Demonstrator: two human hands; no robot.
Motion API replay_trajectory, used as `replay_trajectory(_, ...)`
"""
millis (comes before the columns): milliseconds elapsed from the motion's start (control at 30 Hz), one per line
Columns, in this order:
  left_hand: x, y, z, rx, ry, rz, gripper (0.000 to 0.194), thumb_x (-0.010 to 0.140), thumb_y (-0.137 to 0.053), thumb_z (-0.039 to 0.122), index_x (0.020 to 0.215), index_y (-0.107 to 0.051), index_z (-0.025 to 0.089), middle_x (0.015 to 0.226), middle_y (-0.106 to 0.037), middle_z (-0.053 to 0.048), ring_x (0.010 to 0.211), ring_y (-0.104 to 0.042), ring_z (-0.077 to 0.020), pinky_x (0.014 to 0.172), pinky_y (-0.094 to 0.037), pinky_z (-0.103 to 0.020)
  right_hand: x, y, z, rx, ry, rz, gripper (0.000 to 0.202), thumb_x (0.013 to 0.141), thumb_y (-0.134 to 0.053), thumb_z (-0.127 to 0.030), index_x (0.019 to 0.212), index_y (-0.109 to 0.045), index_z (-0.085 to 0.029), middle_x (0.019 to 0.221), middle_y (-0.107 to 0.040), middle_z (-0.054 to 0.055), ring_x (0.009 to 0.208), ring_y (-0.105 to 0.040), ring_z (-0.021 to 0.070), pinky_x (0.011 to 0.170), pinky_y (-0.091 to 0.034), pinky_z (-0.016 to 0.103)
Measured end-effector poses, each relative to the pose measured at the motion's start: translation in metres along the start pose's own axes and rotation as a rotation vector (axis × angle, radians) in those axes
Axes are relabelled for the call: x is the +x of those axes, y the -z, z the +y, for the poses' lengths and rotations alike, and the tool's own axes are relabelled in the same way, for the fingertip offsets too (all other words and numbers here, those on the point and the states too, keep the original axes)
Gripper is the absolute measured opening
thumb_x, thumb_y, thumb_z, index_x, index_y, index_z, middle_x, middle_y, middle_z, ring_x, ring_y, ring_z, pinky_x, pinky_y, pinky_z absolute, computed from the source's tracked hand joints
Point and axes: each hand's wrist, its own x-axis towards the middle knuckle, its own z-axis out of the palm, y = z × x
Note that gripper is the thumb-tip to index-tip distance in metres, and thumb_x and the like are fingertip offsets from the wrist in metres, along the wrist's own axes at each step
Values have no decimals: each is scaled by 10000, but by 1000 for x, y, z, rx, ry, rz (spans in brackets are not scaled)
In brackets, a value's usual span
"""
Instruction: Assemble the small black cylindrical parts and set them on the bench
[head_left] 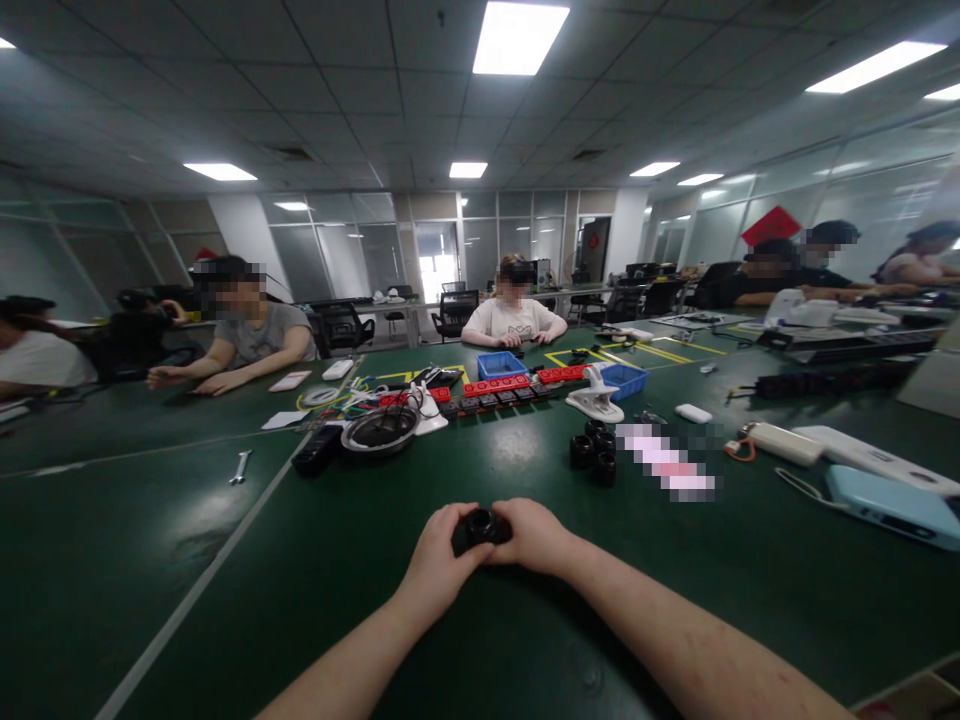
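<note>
A small black round part (482, 524) with a round opening in its top is in front of me, low over the green table (360, 600). My left hand (444, 550) closes on its left side, with fingers and thumb curled round. From the other side my right hand (529, 538) grips the same part. The two hands nearly meet, and their fingers hide much of its sides. A cluster of several similar black round parts (594, 452) stands a little beyond my right hand.
A pixelated pink item (664, 460) lies right of the cluster, near a light blue box-shaped device (892, 505). Further back are a white-rimmed round item (380, 430), red connected blocks (499, 386) and a blue bin (501, 366). A wrench (241, 467) rests at left. Several people sit around.
</note>
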Motion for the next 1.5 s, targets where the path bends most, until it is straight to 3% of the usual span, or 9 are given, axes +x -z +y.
replay_trajectory(100,1,-2,-2,-3,29,35,339,659,-624,199,990,-552,206,1009,-581,-50,983,-525,-229,857,-410,-380,0,-7,-8,-152,-28,100,371,650,-560,-528,746,-556,-169,724,-596,44,650,-544,182,532,-335,254)
replay_trajectory(300,1,-1,-5,-19,-71,-27,422,680,-608,180,1090,-522,239,1086,-554,-51,1042,-491,-226,909,-380,-381,-4,1,-8,-83,72,57,542,565,-644,-523,955,-531,-163,888,-596,80,787,-553,223,643,-392,289)
replay_trajectory(567,0,4,-1,4,-53,-86,409,685,-618,228,1084,-531,246,1086,-557,-54,1033,-499,-230,899,-390,-378,1,10,13,206,150,-204,263,671,-619,-352,840,-566,-158,731,-582,-8,625,-507,122,524,-337,210)
replay_trajectory(733,0,3,1,32,-27,-93,361,677,-614,245,1028,-532,224,1031,-568,-52,987,-517,-227,856,-414,-361,-3,11,2,52,44,-95,369,594,-651,-476,766,-560,-162,682,-561,-2,592,-490,130,484,-285,218)
replay_trajectory(900,-2,2,-1,129,-33,-46,518,650,-634,323,1128,-457,233,1086,-534,-68,1039,-472,-253,891,-375,-404,-15,30,-3,43,6,-145,628,514,-634,-616,952,-529,-179,841,-586,47,709,-536,193,529,-338,243)
replay_trajectory(1067,1,0,-2,279,11,-92,403,625,-633,377,980,-553,203,975,-571,-59,953,-506,-253,812,-396,-371,-13,20,-14,57,-12,172,628,648,-574,-560,1128,-441,-177,923,-556,66,834,-523,205,675,-380,282)
replay_trajectory(1200,3,-2,-1,358,18,-135,197,660,-584,307,820,-575,192,871,-578,-47,873,-523,-238,762,-398,-346,-7,3,-25,6,97,192,501,644,-605,-504,1020,-524,-183,899,-547,64,844,-505,214,722,-380,310)
replay_trajectory(1367,2,-3,1,342,17,-102,282,641,-620,399,830,-573,195,886,-572,-45,881,-516,-241,763,-393,-344,-4,10,-20,240,218,472,316,682,-602,-279,965,-492,-193,956,-524,47,922,-465,193,802,-360,312)
replay_trajectory(1500,2,-1,1,323,11,-124,307,653,-615,413,886,-578,216,919,-575,-40,917,-510,-242,792,-384,-350,2,6,-5,453,88,536,323,631,-566,-167,920,-422,-185,896,-501,29,835,-479,170,747,-390,292)
